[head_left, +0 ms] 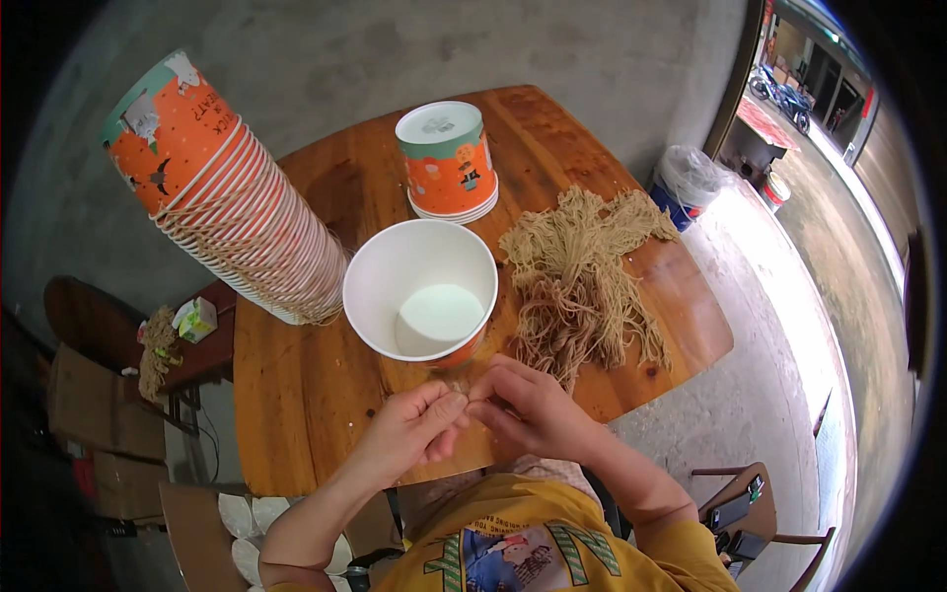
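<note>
My left hand (416,422) and my right hand (536,403) meet at the table's near edge, thumbs and fingers pinched together. A thin light bit shows faintly between the fingertips, too small to name. Just beyond them a white-lined paper bucket (419,259) stands upright with its mouth up, and nothing shows inside. Right of it lies a loose heap of tan twine (582,266), its strands hanging toward my right hand. A short stack of upside-down orange and green paper buckets (449,173) is behind.
A tall leaning stack of nested paper buckets (247,217), wound with twine, rises on the left of the wooden table (306,414). A lined bin (686,183) stands beyond the right corner. A chair (740,508) is at lower right, an open carton (202,538) at lower left.
</note>
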